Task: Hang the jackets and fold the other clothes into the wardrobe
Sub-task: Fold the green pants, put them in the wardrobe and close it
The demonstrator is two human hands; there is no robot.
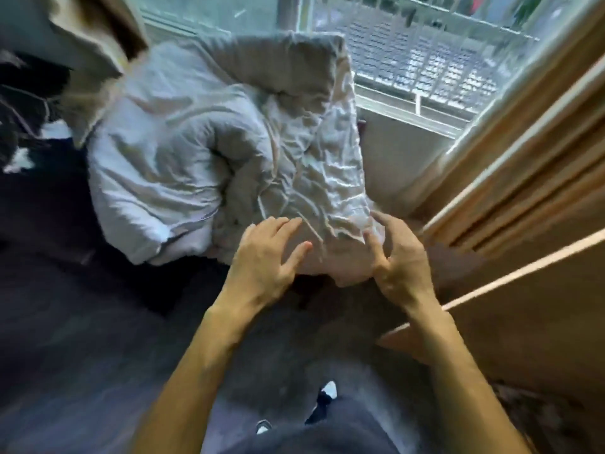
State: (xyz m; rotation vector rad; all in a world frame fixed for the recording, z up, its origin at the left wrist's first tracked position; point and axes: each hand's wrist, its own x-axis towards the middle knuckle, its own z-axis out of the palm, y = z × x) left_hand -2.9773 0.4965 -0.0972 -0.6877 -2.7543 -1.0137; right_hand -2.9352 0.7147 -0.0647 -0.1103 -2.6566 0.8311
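**Your arms are reaching down to the pale garment (314, 178)**

Left of your grip, the grey duvet (154, 152) is lying bunched, likely no part of the job. Your left hand (262, 257) is spreading flat on the pale garment's near edge, fingers apart, probably steadying it for a fold. Your right hand (401, 260) is curling at the edge's other corner, and you cannot tell whether it is pinching cloth. Right of that, the wardrobe (523, 165) is standing near, suggesting a short carry.
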